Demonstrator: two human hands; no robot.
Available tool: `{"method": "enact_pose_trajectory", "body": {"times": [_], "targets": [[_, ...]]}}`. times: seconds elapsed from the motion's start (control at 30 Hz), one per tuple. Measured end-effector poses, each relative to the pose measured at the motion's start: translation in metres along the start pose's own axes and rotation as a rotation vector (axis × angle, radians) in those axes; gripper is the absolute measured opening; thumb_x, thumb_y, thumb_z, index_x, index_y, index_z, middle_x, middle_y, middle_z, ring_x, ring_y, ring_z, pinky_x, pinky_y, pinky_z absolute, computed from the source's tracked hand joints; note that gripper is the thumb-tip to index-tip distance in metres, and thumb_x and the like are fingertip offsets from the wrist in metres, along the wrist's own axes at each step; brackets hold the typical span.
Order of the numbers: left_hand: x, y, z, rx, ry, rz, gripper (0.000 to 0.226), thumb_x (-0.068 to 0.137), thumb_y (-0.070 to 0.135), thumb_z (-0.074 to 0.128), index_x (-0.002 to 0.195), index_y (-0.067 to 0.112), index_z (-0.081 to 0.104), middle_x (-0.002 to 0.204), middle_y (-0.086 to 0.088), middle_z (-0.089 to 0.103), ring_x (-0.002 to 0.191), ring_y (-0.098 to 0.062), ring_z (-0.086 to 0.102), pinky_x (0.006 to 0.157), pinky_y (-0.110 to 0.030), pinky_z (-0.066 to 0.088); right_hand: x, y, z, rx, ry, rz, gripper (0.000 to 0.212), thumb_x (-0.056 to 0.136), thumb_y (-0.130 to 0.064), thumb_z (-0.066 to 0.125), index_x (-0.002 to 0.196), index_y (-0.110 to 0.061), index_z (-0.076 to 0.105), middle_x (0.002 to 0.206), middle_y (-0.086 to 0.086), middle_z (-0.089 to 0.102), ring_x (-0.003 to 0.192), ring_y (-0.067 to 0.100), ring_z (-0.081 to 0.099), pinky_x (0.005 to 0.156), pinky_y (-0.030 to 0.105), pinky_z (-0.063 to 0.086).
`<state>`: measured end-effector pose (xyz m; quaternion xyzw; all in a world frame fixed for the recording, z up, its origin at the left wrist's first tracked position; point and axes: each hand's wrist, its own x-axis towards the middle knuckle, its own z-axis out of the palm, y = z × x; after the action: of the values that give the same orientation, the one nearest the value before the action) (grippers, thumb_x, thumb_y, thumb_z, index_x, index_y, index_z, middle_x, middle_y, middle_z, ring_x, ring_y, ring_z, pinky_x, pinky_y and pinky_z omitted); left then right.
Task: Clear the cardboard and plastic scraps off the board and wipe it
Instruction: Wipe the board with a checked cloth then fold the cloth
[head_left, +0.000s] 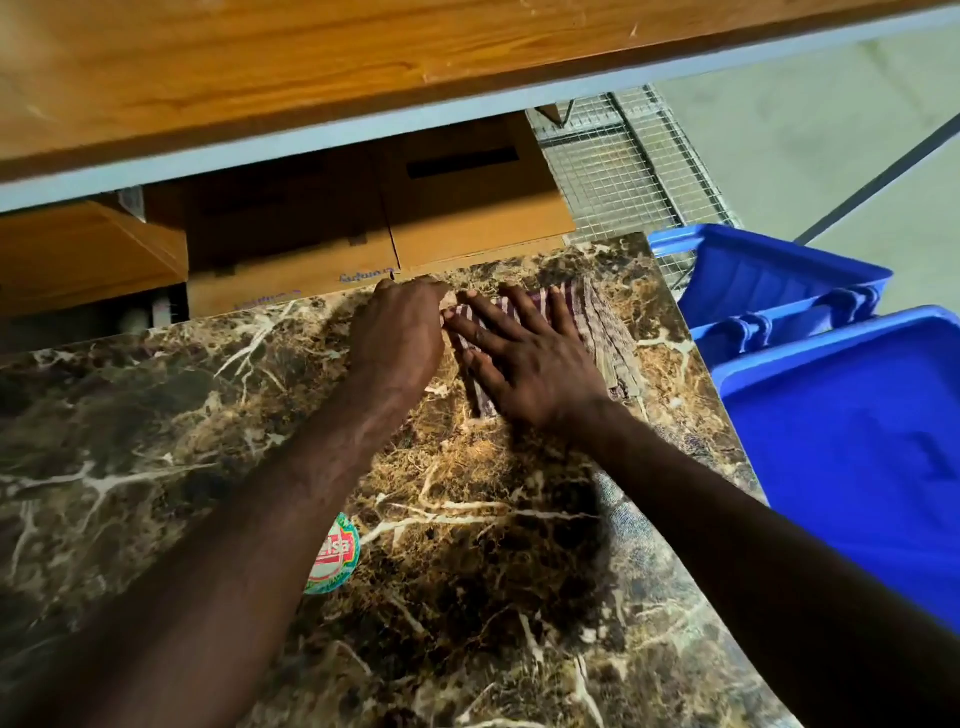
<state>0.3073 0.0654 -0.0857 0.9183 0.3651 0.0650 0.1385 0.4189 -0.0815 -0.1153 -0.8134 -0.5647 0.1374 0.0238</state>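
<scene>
The board is a brown marble-patterned slab filling the lower view. A striped purple and grey cloth lies flat near its far right corner. My right hand presses on the cloth with the fingers spread flat. My left hand rests beside it with the fingers curled at the cloth's left edge; whether they pinch the cloth is hidden. A round green and red sticker sits on the board, partly hidden by my left forearm.
Blue plastic bins stand against the board's right edge. Cardboard boxes sit behind the board under a wooden shelf that overhangs the far side. A wire mesh cage stands at the back right.
</scene>
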Motion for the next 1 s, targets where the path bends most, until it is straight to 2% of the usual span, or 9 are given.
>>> {"method": "enact_pose_trajectory", "body": {"times": [0.23,0.33,0.43,0.53,0.63,0.73,0.83,0.9,1.0], "targets": [[0.008,-0.012,0.010,-0.051,-0.012,0.029,0.057,0.095,0.003,0.071,0.144,0.030,0.059,0.139,-0.010,0.066,0.100,-0.023,0.071,0.080,-0.045,0.064,-0.043,-0.008,0.008,0.010,0.002,0.001,0.056,0.111,-0.063,0.005,0.163,-0.055,-0.013,0.176,-0.017,-0.011,0.163,0.028,-0.016,0.128,0.066,-0.006],[0.011,-0.013,0.010,-0.039,-0.022,0.031,0.056,0.095,0.004,0.072,0.144,0.028,0.060,0.139,-0.011,0.066,0.102,-0.025,0.071,0.083,-0.045,0.064,-0.058,-0.009,0.010,-0.001,-0.015,0.003,0.056,0.112,-0.062,0.008,0.162,-0.055,-0.015,0.176,-0.017,-0.013,0.164,0.029,-0.016,0.128,0.067,-0.004],[0.017,-0.015,0.005,-0.079,-0.063,0.011,0.058,0.093,0.005,0.075,0.144,0.028,0.060,0.137,-0.009,0.068,0.086,-0.019,0.071,0.075,-0.040,0.064,-0.055,-0.009,0.009,-0.002,-0.006,-0.002,0.056,0.112,-0.061,0.011,0.162,-0.056,-0.014,0.176,-0.018,-0.011,0.164,0.028,-0.015,0.129,0.066,-0.005],[0.024,-0.021,0.003,-0.158,-0.117,-0.006,0.059,0.091,0.004,0.076,0.144,0.027,0.062,0.141,-0.004,0.066,0.064,-0.009,0.064,0.054,-0.024,0.054,-0.043,-0.007,0.006,-0.009,0.017,-0.009,0.055,0.112,-0.061,0.010,0.162,-0.057,-0.013,0.176,-0.019,-0.010,0.164,0.025,-0.017,0.129,0.064,-0.007],[0.030,-0.024,0.004,-0.212,-0.135,-0.015,0.061,0.095,-0.006,0.062,0.146,0.029,0.059,0.149,-0.008,0.059,0.082,-0.016,0.070,0.053,-0.017,0.044,-0.013,-0.001,0.002,-0.013,0.034,0.007,0.055,0.112,-0.062,0.010,0.162,-0.058,-0.012,0.176,-0.019,-0.009,0.164,0.027,-0.012,0.129,0.066,-0.005],[0.031,-0.024,0.002,-0.220,-0.151,-0.042,0.066,0.098,-0.007,0.056,0.152,0.030,0.052,0.152,-0.013,0.051,0.101,-0.024,0.068,0.063,-0.022,0.051,0.025,0.004,-0.001,-0.042,0.031,0.014,0.055,0.110,-0.065,0.005,0.163,-0.057,-0.010,0.177,-0.016,-0.007,0.164,0.028,-0.011,0.129,0.066,-0.006],[0.030,-0.022,0.002,-0.210,-0.143,-0.071,0.068,0.101,-0.003,0.053,0.159,0.031,0.041,0.145,-0.019,0.048,0.092,-0.023,0.063,0.062,-0.023,0.047,0.057,0.006,-0.005,-0.065,0.021,0.019,0.059,0.108,-0.067,-0.001,0.165,-0.053,-0.005,0.177,-0.014,-0.005,0.164,0.028,-0.009,0.129,0.065,-0.007],[0.031,-0.020,0.002,-0.203,-0.143,-0.090,0.075,0.103,0.001,0.053,0.165,0.031,0.025,0.143,-0.023,0.047,0.090,-0.026,0.063,0.066,-0.028,0.049,0.074,0.005,-0.008,-0.068,0.028,0.025,0.061,0.108,-0.067,0.000,0.167,-0.050,0.004,0.178,-0.010,0.008,0.165,0.028,0.001,0.129,0.064,-0.004],[0.034,-0.016,0.004,-0.180,-0.133,-0.075,0.084,0.104,0.006,0.057,0.168,0.030,0.007,0.132,-0.024,0.053,0.093,-0.030,0.061,0.074,-0.041,0.053,0.092,-0.001,-0.013,-0.085,0.066,0.073,0.063,0.110,-0.062,0.008,0.161,-0.036,0.036,0.159,0.003,0.050,0.150,0.031,0.041,0.128,0.063,0.014]]}}
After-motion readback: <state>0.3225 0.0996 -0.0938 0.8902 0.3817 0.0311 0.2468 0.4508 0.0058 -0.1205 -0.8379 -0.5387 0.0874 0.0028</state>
